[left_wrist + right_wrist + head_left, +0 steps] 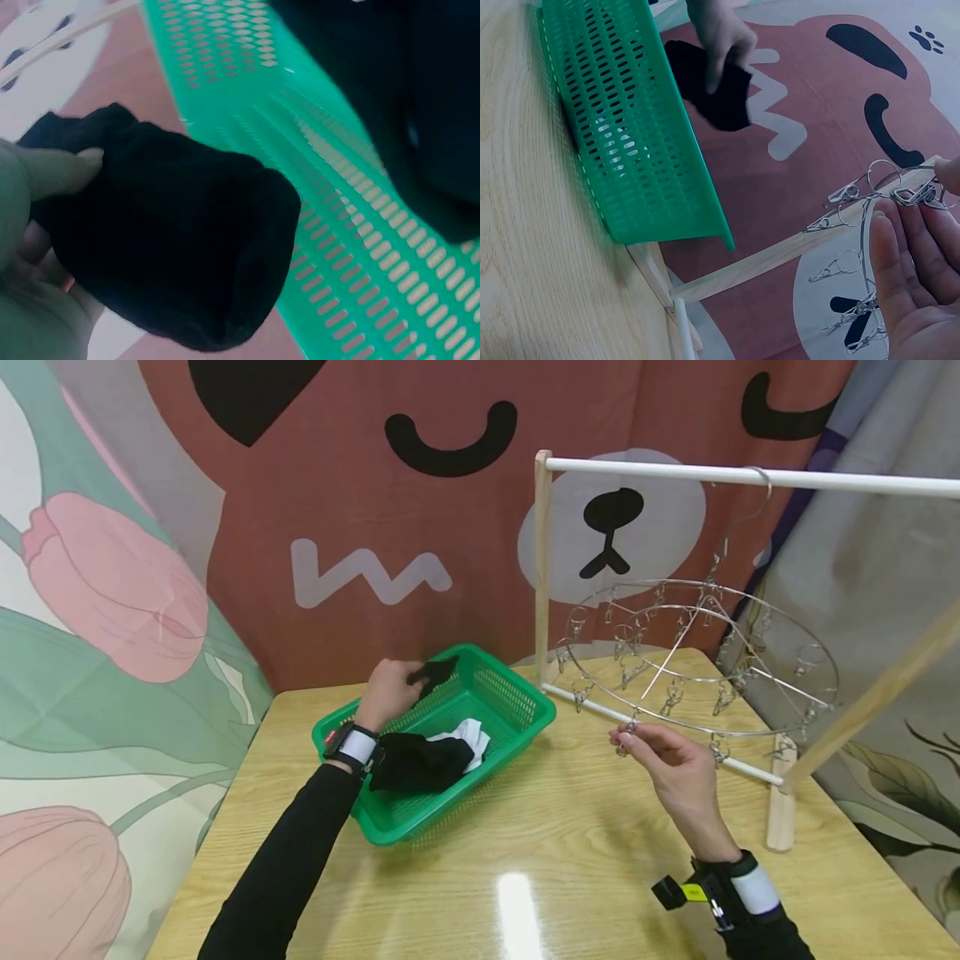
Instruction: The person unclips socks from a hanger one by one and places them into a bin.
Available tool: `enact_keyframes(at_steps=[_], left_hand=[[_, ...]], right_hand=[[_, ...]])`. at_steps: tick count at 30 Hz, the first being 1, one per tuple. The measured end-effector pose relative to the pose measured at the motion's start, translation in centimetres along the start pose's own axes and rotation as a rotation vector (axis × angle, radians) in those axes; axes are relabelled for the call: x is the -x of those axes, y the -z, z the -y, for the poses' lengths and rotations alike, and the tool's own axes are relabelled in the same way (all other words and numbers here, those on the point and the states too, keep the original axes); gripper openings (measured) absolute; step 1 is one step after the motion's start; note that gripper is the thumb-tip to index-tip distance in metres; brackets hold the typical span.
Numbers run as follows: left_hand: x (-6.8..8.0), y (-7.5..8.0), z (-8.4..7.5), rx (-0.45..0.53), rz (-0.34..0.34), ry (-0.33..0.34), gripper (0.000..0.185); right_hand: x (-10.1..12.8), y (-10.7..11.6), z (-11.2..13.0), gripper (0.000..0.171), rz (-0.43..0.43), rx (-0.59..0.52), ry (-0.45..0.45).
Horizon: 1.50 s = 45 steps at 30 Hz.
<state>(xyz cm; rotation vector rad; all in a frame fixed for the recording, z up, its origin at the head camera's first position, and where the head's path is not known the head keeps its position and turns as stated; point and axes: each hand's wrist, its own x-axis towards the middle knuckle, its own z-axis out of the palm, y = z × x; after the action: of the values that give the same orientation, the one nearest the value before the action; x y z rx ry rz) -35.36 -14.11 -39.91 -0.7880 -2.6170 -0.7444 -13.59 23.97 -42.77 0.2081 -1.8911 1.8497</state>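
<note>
Plainly soft and light, the black sock (433, 673), pinched by the left hand (387, 692) over the basket's (517, 697) far rim, should hang best gripped at its cuff, while the right hand (671, 767) pinches a metal clip (628, 727) above the table's (570, 860) right edge

Left hand (387, 691) curled, fingers pinched — right hand (670, 762) raised, fingertips pinching.

The basket (517, 710) sits left on the table (570, 860); the rack (750, 477) stands right, with the hanger (750, 681) under its bar.
</note>
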Motion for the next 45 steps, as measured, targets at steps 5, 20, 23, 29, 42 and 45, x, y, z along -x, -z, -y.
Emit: enact_keyframes(at_steps=[5,20,23,29,42,45], left_hand=[[0.0,-1.3,0.5,-0.127,0.126,-0.021,0.013],[2.3,-3.5,-1.4,-0.202,0.564,-0.073,0.019],[2.5,-3.3,-1.6,-0.176,0.627,-0.033,0.027],[2.8,-3.1,-1.9,-0.114,0.739,0.03,0.054],[4.8,-1.1,-2.6,0.02,0.794,0.119,0.077],[5.6,-0.3,-3.0,0.018,0.741,0.142,0.083]], right_hand=[[0.0,0.0,-0.1,0.026,0.003,0.023,-0.008],[0.0,-0.1,-0.2,0.027,0.002,0.019,-0.019],[0.0,0.0,-0.2,0.027,-0.002,0.039,-0.013],[-0.1,0.3,-0.3,0.028,-0.011,0.056,0.002],[-0.7,0.0,-0.7,0.032,-0.069,0.061,-0.079],[-0.9,-0.3,-1.0,0.03,-0.053,0.104,-0.085]])
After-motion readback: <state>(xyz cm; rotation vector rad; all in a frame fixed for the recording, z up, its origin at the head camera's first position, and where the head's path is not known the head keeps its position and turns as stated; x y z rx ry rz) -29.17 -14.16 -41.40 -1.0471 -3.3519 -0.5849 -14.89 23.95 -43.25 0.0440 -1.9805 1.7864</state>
